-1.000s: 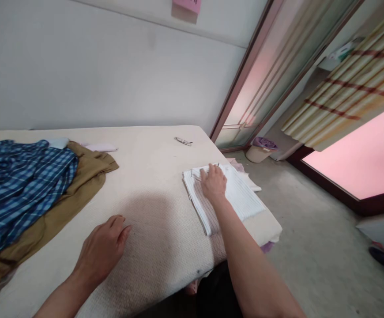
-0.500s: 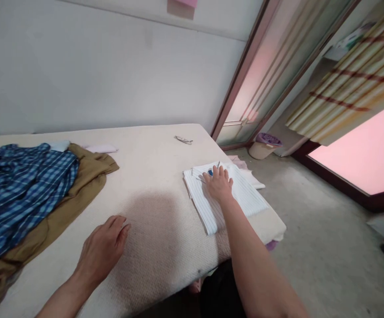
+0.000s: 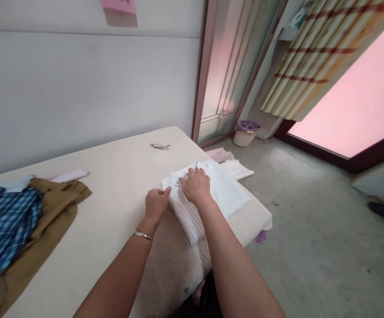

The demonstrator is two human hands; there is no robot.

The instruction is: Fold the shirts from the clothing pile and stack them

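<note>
A folded white shirt with thin stripes lies near the right end of the padded table. My left hand, with a bracelet at the wrist, is closed at the shirt's left edge, thumb and forefinger pinching the cloth. On top of the shirt, near its collar, my right hand rests palm down with its fingers apart. The hand covers most of the collar area. The shirt's near corner points toward me.
A pair of eyeglasses lies behind the shirt. At left are a blue plaid garment and a brown garment. Pale cloth sticks out beyond the table's right side. A lined bin stands on the floor.
My left hand has moved right from over the table to the shirt's left edge and closed there. My right hand stays on the shirt. The view has turned right.
</note>
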